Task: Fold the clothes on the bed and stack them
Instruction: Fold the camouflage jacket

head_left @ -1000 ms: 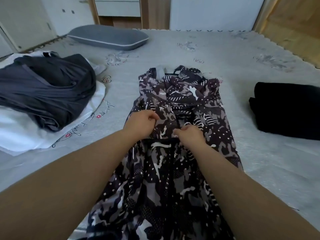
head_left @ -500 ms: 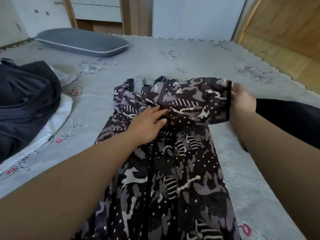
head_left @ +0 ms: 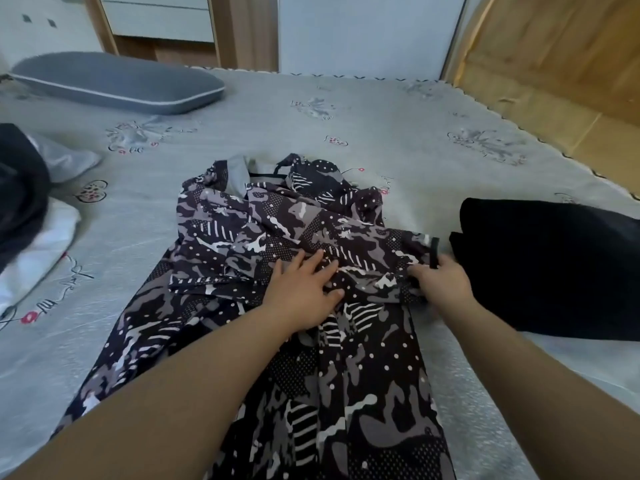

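Note:
A dark patterned dress (head_left: 263, 237), black and grey with white dots and stripes, lies lengthwise on the bed (head_left: 398, 140) in front of me. My left hand (head_left: 304, 289) presses flat on its middle with the fingers spread. My right hand (head_left: 441, 280) pinches the black-trimmed cuff of the sleeve at the dress's right side, low over the fabric. A folded black garment (head_left: 554, 268) lies on the bed just right of my right hand.
A grey pillow (head_left: 114, 83) lies at the far left of the bed. A heap of dark and white clothes (head_left: 24, 216) sits at the left edge. Wooden flooring (head_left: 554, 64) lies beyond the bed's right edge, and drawers (head_left: 159, 19) stand behind it.
My right hand has brought the sleeve down and inward from its raised, stretched-out position. My left hand stays pressed on the dress's middle. The view has shifted slightly.

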